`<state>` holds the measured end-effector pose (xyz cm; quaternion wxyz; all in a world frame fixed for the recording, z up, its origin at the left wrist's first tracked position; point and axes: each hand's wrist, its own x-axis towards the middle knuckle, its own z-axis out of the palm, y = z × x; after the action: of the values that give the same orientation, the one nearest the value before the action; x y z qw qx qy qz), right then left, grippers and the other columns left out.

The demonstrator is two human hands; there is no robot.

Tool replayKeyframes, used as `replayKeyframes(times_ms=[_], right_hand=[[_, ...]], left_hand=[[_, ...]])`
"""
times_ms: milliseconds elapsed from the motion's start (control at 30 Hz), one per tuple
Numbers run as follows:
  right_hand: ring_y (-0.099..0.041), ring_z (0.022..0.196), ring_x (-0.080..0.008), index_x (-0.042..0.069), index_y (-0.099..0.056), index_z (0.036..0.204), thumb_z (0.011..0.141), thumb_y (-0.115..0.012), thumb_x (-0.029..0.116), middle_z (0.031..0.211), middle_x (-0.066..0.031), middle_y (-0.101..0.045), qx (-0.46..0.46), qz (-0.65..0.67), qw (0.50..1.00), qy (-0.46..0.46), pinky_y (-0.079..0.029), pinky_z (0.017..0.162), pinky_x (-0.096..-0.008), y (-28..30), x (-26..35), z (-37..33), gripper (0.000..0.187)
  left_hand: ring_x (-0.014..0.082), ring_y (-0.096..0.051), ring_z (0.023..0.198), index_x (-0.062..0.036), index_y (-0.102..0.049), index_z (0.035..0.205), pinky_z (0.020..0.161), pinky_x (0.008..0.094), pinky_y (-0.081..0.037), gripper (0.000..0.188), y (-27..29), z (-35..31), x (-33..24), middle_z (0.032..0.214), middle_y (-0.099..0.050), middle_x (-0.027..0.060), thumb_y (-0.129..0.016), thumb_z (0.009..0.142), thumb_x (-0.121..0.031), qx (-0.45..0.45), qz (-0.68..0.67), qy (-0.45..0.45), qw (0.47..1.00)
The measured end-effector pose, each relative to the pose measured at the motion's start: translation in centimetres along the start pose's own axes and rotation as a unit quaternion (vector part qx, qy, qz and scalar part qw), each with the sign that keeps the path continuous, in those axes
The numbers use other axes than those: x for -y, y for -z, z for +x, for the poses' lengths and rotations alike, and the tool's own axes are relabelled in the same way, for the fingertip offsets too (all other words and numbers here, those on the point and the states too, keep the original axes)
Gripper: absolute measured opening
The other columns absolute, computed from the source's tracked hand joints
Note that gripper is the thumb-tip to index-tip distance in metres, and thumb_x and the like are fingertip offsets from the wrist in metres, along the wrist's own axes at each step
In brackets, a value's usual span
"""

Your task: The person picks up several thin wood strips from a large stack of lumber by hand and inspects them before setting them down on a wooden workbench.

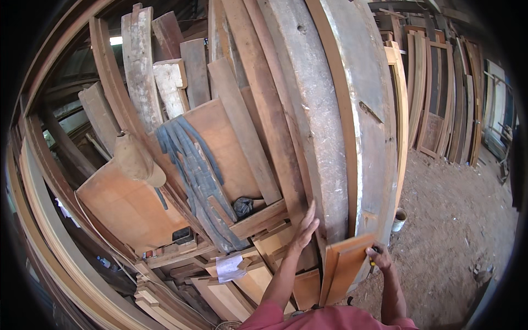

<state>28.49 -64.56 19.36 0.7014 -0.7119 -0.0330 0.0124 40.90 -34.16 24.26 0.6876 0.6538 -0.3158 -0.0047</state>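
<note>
My left hand (304, 230) is raised with its fingers stretched out and the palm turned toward the wooden panel. It holds nothing and is nearest to the foot of a tall grey plank (316, 121). A reddish-brown wooden panel with a raised centre (345, 265) stands upright, slightly tilted, in front of me. At the panel's upper right edge, my right hand (380, 257) is closed around a small yellow and black tool (372, 264); its kind is mostly hidden by the fingers. Whether that hand also grips the panel, I cannot tell.
Tall boards lean ahead, with blue fabric strips (192, 176) and a beige cap (137, 159) hung to the left. White paper (231, 268) lies on stacked wood at lower left. On the dirt floor (440, 220) at right stands a bucket (400, 219).
</note>
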Motion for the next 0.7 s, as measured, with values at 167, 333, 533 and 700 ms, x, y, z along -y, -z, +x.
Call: replayKeyframes(times_ms=[167, 333, 533, 700], right_hand=[[-0.049, 0.062, -0.0077, 0.004, -0.065, 0.099, 0.084, -0.070, 0.034, 0.070, 0.0025, -0.053, -0.088, -0.037, 0.995, -0.029, -0.039, 0.052, -0.0238, -1.8, -2.4, 3.2, 0.034], [-0.048, 0.057, -0.0096, 0.005, -0.064, 0.109, 0.083, -0.071, 0.036, 0.069, -0.0014, -0.054, -0.137, -0.058, 0.982, -0.113, -0.040, 0.049, -0.0273, 0.9, -4.8, -0.9, 0.041], [-0.053, 0.063, -0.0120, 0.009, -0.066, 0.104, 0.081, -0.069, 0.050, 0.074, -0.0035, -0.059, -0.122, -0.085, 0.962, -0.228, -0.044, 0.051, -0.0294, 0.3, -8.1, -7.0, 0.047], [-0.060, 0.074, -0.0205, 0.008, -0.066, 0.109, 0.078, -0.066, 0.058, 0.083, -0.0105, -0.063, -0.256, -0.073, 0.920, -0.288, -0.049, 0.066, -0.0367, 0.6, -13.0, -15.2, 0.059]], left_hand=[[0.0301, -0.012, 0.143, -0.0065, 0.011, 0.149, 0.115, 0.0430, -0.008, 0.100, -1.6, -5.8, 7.2, 0.154, -0.010, 0.0207, -0.056, 0.088, -0.049, -0.056, -0.099, 0.000, 0.994], [0.0221, -0.046, 0.113, 0.0013, -0.025, 0.141, 0.097, 0.0361, -0.039, 0.069, -5.1, -5.8, 8.0, 0.128, -0.046, 0.0130, -0.059, 0.091, -0.033, -0.017, -0.055, 0.119, 0.991], [0.0226, -0.053, 0.098, 0.0061, -0.043, 0.120, 0.085, 0.0361, -0.044, 0.052, -5.6, -7.4, 8.6, 0.109, -0.054, 0.0154, -0.052, 0.096, -0.039, -0.097, 0.120, 0.092, 0.984], [0.0264, -0.052, 0.109, 0.0074, -0.035, 0.133, 0.094, 0.0375, -0.043, 0.047, -4.5, -8.0, 12.2, 0.124, -0.050, 0.0213, -0.049, 0.098, -0.021, -0.087, 0.100, 0.113, 0.985]])
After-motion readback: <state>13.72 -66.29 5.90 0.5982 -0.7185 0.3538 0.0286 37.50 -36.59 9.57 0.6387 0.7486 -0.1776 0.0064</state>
